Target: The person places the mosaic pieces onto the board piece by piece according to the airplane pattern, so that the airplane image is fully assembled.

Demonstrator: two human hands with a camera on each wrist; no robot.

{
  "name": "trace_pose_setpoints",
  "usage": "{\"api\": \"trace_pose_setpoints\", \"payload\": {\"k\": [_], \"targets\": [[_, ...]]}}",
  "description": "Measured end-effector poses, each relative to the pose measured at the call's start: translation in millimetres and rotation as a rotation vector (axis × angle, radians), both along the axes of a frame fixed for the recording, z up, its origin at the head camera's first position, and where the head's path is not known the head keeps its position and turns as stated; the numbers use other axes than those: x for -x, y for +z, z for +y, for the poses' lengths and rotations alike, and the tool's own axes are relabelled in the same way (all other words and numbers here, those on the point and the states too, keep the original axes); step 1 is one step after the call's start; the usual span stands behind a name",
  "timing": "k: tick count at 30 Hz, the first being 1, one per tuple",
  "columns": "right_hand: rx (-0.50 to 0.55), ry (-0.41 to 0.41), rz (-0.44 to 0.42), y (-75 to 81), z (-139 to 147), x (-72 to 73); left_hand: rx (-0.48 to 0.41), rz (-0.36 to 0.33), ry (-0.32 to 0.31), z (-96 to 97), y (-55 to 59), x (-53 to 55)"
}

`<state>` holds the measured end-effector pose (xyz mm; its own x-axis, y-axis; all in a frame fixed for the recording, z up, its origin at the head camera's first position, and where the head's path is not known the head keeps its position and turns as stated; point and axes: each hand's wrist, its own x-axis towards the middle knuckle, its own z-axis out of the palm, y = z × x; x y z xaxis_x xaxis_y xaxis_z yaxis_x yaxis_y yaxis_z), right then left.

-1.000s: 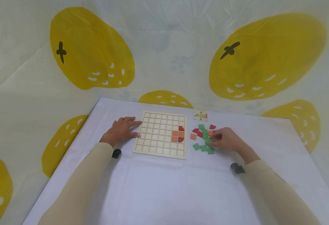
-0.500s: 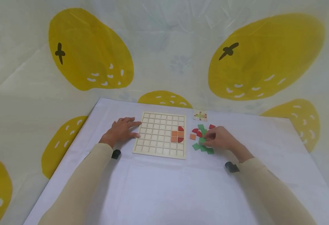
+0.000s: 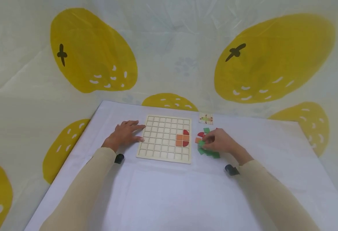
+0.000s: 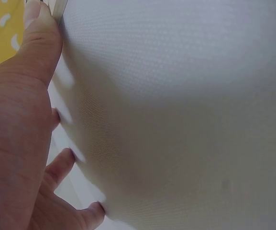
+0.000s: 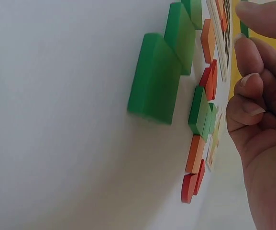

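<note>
A wooden grid board (image 3: 159, 141) lies in the middle of the table. Near its right edge sit orange square tiles (image 3: 179, 139) and red quarter-round tiles (image 3: 185, 132). My left hand (image 3: 124, 132) has its fingers spread, with fingertips at the board's left edge. Between the thumb and index finger of my right hand (image 3: 222, 140) a green square tile (image 5: 244, 23) is pinched above the table. Under and around that hand lie loose green tiles (image 5: 154, 79), partly hidden by it in the head view, with loose red tiles (image 5: 189, 187) and orange tiles (image 5: 194, 153).
Behind the loose tiles lies a small pattern card (image 3: 206, 118) with a green, orange and red design. A white cloth (image 3: 163, 195) covers the table. At the back hangs a pale sheet (image 3: 174, 48) with large yellow fruit prints.
My right hand has moved left across the loose tiles toward the board and now carries a green tile. The left hand stays in place at the board's left edge.
</note>
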<state>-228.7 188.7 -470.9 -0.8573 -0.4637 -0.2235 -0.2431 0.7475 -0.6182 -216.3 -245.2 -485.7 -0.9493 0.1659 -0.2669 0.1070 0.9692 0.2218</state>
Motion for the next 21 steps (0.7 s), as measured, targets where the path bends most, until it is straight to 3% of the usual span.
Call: {"api": "trace_pose_setpoints", "payload": {"k": [11, 21], "targets": [[0.031, 0.022, 0.014, -5.0, -13, 3.5, 0.001, 0.004, -0.008, -0.6, 1.0, -1.8], [0.045, 0.009, -0.034, -2.6, -27, 5.7, -0.006, 0.001, -0.002, -1.1, 3.4, -1.5]]}}
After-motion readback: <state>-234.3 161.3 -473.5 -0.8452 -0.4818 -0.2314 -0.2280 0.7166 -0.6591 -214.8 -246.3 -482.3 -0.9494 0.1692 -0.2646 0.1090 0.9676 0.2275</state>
